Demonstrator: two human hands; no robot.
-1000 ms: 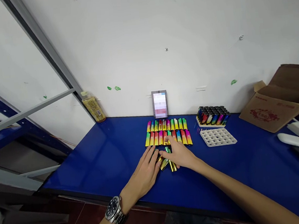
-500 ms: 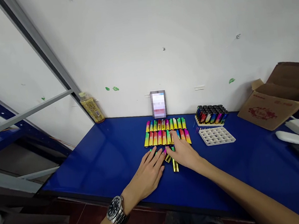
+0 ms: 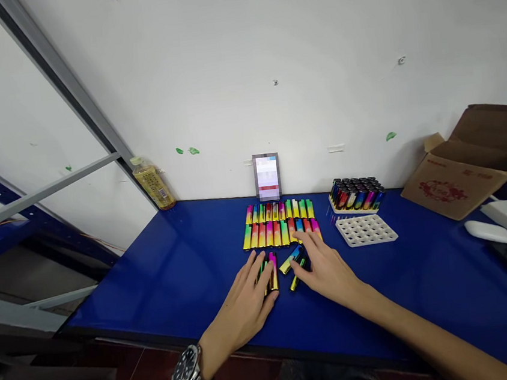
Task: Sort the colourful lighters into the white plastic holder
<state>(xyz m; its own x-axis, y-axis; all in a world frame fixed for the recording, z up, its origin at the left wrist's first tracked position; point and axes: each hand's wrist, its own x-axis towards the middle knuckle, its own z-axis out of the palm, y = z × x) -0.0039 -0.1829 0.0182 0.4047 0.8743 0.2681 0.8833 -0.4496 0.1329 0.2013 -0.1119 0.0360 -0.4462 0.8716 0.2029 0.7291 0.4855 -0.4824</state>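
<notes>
My left hand (image 3: 249, 299) lies with fingers stretched over a few shiny lighters, partly covering them. A magenta-and-yellow lighter (image 3: 273, 271) stands out at its fingertips. My right hand (image 3: 327, 267) hovers at the right, thumb and fingers apart, around two loose tilted lighters. One is a blue-and-yellow lighter (image 3: 289, 261), close to the thumb; the other is a darker lighter with a yellow end (image 3: 296, 281), partly hidden under the hand. Behind both hands, multicoloured lighters lie side by side in a front row (image 3: 270, 235) and a back row (image 3: 268, 212).
A phone (image 3: 267, 177) leans on the wall behind the rows. To the right are a white holder tray with holes (image 3: 365, 230), a filled rack of black-topped cylinders (image 3: 356, 194), an open cardboard box (image 3: 452, 187) and a white mouse (image 3: 488, 232). A yellow bottle (image 3: 156, 185) stands at left.
The magenta lighter now stands straight beside my left fingers instead of tilted. My right hand has moved right and toward me, and the loose lighters under it lie at new angles.
</notes>
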